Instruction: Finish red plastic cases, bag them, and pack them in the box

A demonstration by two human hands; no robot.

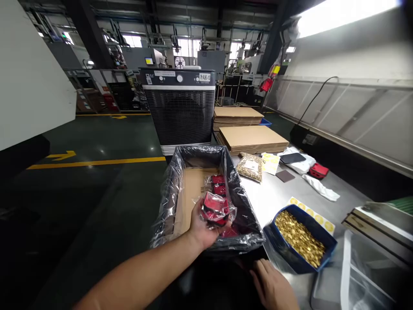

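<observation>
Far left of my fingers, a yellow floor arrow marks the dark green floor. Ahead, well beyond my fingertips, stands a black air cooler: a QR sticker at its left corner, a white strip printed too small for me to read, then a white label reading "冷风机-13". Around my left fingers is a plastic-lined black crate with a cardboard sheet inside, its dark print unclear. My left hand has thumb and fingers curled round a clear-bagged red-and-black part, above the crate's near end; more bagged red parts lie just past those fingertips. Beyond them to the right come a stack of cardboard sheets and a bag of brass-coloured pieces whose label I can't read. My right hand is outside the crate's near right corner, fingers bent and close together; whether they pinch anything, I cannot tell. Just right of them sits a blue bin of gold-coloured metal pieces, beside round yellow stickers.
</observation>
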